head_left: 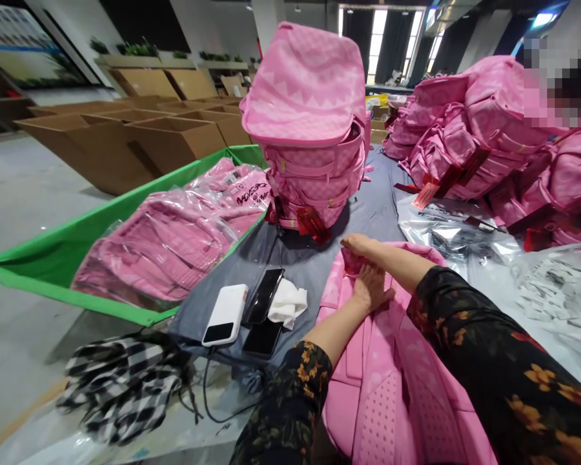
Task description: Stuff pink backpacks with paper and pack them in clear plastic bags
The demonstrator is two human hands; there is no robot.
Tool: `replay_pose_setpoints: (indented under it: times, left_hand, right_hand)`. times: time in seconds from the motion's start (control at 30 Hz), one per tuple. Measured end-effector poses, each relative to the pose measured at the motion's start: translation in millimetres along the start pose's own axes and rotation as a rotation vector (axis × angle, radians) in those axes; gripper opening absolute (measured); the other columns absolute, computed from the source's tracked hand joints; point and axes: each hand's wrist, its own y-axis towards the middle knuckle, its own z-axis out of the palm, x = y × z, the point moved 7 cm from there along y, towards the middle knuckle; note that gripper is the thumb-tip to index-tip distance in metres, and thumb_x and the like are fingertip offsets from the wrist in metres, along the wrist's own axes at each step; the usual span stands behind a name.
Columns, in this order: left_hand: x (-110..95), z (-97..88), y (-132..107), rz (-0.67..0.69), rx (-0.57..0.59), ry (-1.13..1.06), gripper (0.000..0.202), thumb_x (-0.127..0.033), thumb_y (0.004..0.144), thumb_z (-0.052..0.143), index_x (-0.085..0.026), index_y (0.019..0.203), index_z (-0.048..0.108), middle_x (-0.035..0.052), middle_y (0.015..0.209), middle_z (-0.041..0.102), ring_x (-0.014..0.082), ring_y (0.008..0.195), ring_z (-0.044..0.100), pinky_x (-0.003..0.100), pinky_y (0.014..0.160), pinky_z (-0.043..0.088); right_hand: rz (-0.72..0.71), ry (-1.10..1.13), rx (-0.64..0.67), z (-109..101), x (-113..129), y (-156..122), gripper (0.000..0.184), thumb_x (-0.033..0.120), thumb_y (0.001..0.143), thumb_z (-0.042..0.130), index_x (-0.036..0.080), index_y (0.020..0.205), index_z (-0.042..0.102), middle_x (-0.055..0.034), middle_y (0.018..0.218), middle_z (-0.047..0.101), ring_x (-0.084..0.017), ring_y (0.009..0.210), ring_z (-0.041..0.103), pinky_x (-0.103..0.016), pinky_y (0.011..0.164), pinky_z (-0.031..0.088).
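A pink backpack (pixel 348 394) lies in front of me with its padded straps and dotted back panel facing up. My left hand (pixel 370 287) rests on its upper part, fingers stretched forward and thumb held apart. Beyond it, my right hand (pixel 361 245) reaches across to the far top edge of the backpack, its fingers curled at that edge and partly hidden. Directly ahead stands another pink backpack (pixel 310 129), upright, with red tags (pixel 313 224) hanging at its base.
Left of the grey-covered table (pixel 368 206), a green-rimmed bin (pixel 33 284) holds plastic-wrapped backpacks. Near me lie a white power bank (pixel 226 314), phones (pixel 265 297), a tissue (pixel 289 302) and checkered cloth (pixel 126 381). Pink backpacks (pixel 498 110) and clear plastic (pixel 556 284) cover the right; cartons (pixel 174 139) stand behind.
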Motion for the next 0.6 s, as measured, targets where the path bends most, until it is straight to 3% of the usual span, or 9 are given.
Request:
replay_pose_setpoints:
  times: [0.13,0.27,0.37,0.47,0.53,0.6]
  left_hand:
    - [11.1,5.1,2.7,-0.050,0.004,0.026,0.069,-0.055,0.087,0.063,-0.009,0.137,0.057,0.0243,0.139,0.057,0.0390,0.129,0.054,0.051,0.115,0.040]
    - [22.6,11.1,20.1,-0.027,-0.006,0.021,0.056,-0.045,0.089,0.062,-0.013,0.135,0.060,0.0192,0.142,0.057,0.0360,0.135,0.050,0.049,0.121,0.033]
    - [34.3,13.2,29.9,-0.089,0.001,0.016,0.043,-0.033,0.094,0.054,-0.014,0.132,0.061,0.0168,0.137,0.062,0.0326,0.132,0.053,0.047,0.117,0.038]
    - [38.6,10.6,29.5,-0.133,-0.052,0.000,0.041,-0.031,0.099,0.046,-0.015,0.134,0.060,0.0172,0.141,0.061,0.0322,0.134,0.053,0.049,0.115,0.040]
    - [36.8,7.1,27.8,-0.108,-0.086,-0.034,0.045,-0.033,0.102,0.043,-0.014,0.141,0.055,0.0175,0.147,0.057,0.0307,0.137,0.050,0.048,0.117,0.038]
    - [37.6,0.8,29.7,-0.078,-0.094,-0.055,0.046,-0.030,0.103,0.041,-0.014,0.144,0.052,0.0176,0.147,0.056,0.0281,0.138,0.050,0.046,0.118,0.038]
  right_hand:
    - [0.023,0.049,-0.134,7.1,-5.3,-14.1,0.029,0.011,0.095,0.046,0.017,0.114,0.068,-0.0147,0.114,0.073,-0.023,0.101,0.068,-0.027,0.079,0.045]
    - [0.041,0.121,-0.215,6.1,-14.0,-5.0,0.026,0.008,0.091,0.054,0.015,0.112,0.068,-0.0156,0.112,0.072,-0.023,0.100,0.067,-0.027,0.082,0.044]
    - [0.011,0.185,-0.268,1.4,-26.2,-11.6,0.030,0.012,0.087,0.066,0.015,0.117,0.066,-0.0141,0.117,0.069,-0.022,0.105,0.065,-0.027,0.088,0.045]
    - [0.028,0.268,-0.389,0.0,-67.0,-54.4,0.033,0.017,0.091,0.063,0.017,0.124,0.064,-0.0126,0.124,0.067,-0.022,0.112,0.063,-0.030,0.096,0.046]
    - [0.183,0.300,-0.493,6.4,-113.0,-100.2,0.038,0.014,0.092,0.056,0.017,0.129,0.062,-0.0141,0.130,0.065,-0.024,0.117,0.062,-0.034,0.100,0.046]
    - [0.355,0.300,-0.499,23.7,-154.2,-144.2,0.040,0.011,0.086,0.058,0.015,0.125,0.065,-0.0149,0.126,0.068,-0.026,0.114,0.064,-0.034,0.095,0.049]
